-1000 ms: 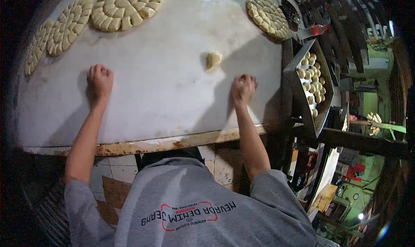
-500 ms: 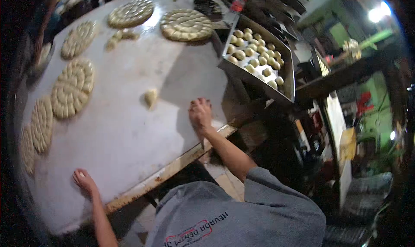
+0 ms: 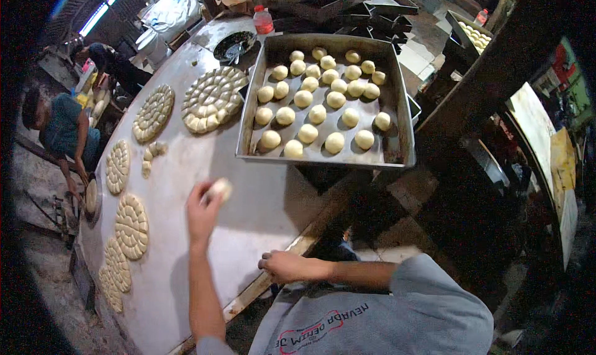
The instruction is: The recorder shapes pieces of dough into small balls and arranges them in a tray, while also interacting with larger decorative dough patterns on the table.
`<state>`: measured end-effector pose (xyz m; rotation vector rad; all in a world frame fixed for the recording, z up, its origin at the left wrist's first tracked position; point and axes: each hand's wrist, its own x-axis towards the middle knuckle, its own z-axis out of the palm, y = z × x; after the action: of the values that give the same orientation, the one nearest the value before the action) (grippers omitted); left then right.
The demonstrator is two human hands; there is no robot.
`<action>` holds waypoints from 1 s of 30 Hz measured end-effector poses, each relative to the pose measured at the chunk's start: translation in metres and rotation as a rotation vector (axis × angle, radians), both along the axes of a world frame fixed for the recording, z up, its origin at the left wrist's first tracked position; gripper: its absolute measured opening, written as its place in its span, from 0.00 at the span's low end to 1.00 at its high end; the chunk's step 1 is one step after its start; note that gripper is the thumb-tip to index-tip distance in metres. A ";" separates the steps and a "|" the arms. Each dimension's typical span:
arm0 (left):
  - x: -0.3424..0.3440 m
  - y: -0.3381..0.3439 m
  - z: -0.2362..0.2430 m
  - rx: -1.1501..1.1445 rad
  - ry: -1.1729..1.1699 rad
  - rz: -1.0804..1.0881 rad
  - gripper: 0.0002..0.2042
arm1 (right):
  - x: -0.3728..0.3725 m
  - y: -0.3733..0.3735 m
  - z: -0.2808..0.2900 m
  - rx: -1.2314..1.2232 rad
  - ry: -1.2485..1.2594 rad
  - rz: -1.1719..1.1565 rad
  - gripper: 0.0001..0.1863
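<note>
My left hand point(image 3: 203, 209) is over the pale tabletop point(image 3: 248, 212), fingers closed on a lump of pale dough point(image 3: 220, 188). Nearer me, my right hand point(image 3: 279, 265) hangs with curled fingers at the table's worn front edge point(image 3: 298, 244); whatever may be inside them is hidden. Beyond both hands, a square metal tray point(image 3: 323, 162) holds several round dough balls point(image 3: 316, 114). Along the left side lie several flat rounds of segmented dough point(image 3: 131, 226), with a small cluster of loose pieces point(image 3: 153, 156) among them.
A black pan point(image 3: 231, 43) and red-capped bottle point(image 3: 263, 22) stand at the back. Two other people point(image 3: 62, 128) are busy along the left. Stacked dark trays point(image 3: 335, 10) are behind the dough tray; a dark beam point(image 3: 462, 81) and another tray of dough point(image 3: 472, 32) are at right.
My view has swung right, bringing the tray ahead of me. My left hand has taken up the lone dough lump from the table; my right hand has drawn back toward the front edge.
</note>
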<state>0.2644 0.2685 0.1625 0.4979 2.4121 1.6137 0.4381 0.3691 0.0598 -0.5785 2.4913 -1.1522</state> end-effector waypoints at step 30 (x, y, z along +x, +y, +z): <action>0.035 -0.138 -0.162 -0.822 0.247 0.614 0.35 | -0.125 -0.030 -0.036 -0.213 0.295 -0.361 0.09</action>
<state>0.2990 0.1301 0.0000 -0.2289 3.2998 0.5407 0.3129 0.3390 0.0236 -0.3815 2.8256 -1.5812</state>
